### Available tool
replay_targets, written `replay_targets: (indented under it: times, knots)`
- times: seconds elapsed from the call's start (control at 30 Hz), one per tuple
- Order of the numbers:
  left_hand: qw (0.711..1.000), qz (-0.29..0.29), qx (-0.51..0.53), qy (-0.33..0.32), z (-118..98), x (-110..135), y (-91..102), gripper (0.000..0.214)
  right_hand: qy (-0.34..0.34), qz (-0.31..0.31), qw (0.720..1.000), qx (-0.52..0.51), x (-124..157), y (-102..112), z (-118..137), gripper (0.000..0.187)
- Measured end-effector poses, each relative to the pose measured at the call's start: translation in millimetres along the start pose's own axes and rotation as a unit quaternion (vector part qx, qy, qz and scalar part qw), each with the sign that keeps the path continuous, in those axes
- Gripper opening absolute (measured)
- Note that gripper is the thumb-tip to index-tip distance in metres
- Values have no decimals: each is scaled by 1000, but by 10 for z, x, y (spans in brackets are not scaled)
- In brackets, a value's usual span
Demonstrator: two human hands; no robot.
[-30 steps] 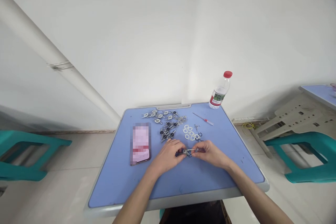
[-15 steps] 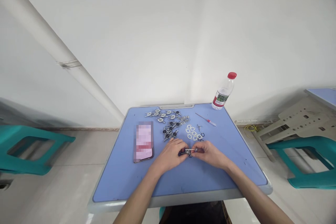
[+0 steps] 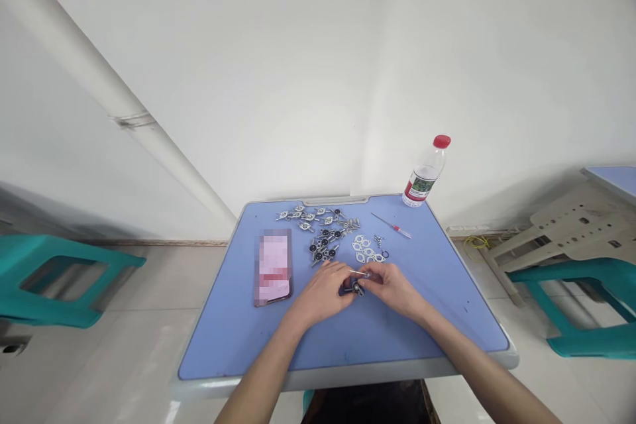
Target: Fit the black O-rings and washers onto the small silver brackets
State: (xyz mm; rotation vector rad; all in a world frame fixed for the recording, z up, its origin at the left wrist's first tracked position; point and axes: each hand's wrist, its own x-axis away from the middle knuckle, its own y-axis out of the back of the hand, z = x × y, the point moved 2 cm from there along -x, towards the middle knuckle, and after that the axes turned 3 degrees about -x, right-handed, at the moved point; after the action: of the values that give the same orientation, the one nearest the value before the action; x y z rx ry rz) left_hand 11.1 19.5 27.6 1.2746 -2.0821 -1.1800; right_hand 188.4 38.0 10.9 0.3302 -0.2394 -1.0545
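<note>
Between our fingers (image 3: 334,271): a small fitting (image 3: 354,287).
Ahead of our fingers: metal parts (image 3: 318,228) and gaskets (image 3: 365,249), on the table (image 3: 348,351).
Left of our fingers: a phone (image 3: 272,267), on the table.
Ahead and right of our fingers: a screwdriver (image 3: 392,227), then a bottle (image 3: 424,175) at the table's far corner.

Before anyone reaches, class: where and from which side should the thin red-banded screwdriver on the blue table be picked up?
Best pinch the screwdriver by its thicker handle end, at the red band, coming from the right: the handle lies that way, the thin shaft points left, and nothing crowds it.
</note>
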Motion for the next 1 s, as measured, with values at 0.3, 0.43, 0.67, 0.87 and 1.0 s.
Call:
replay_targets:
  times: [0.3, 0.43, 0.67, 0.87, 1.0]
  knots:
    - [1000, 5, -2, 13, -47, 2, 32, 9, -5, -75, 995, -67, 96, 231, 26, 36]
    - [1000, 1, 1, 6, -69, -13, 42, 3, -4, -97, 992, -81, 103, 298, 13, 35]
    - [999, -1, 27, 22, -85, -19, 75, 11, 0, -38, 999, -18, 191, 304, 90, 19]
    - [999, 9, 39, 14, -80, -19, 80, 12, 13, 5, 999, 29, 228, 301, 122, 10]
    - [999, 13, 47, 19, -61, -16, 51, 17, 18, -11, 1000, -19, 245, 348, 119, 6]
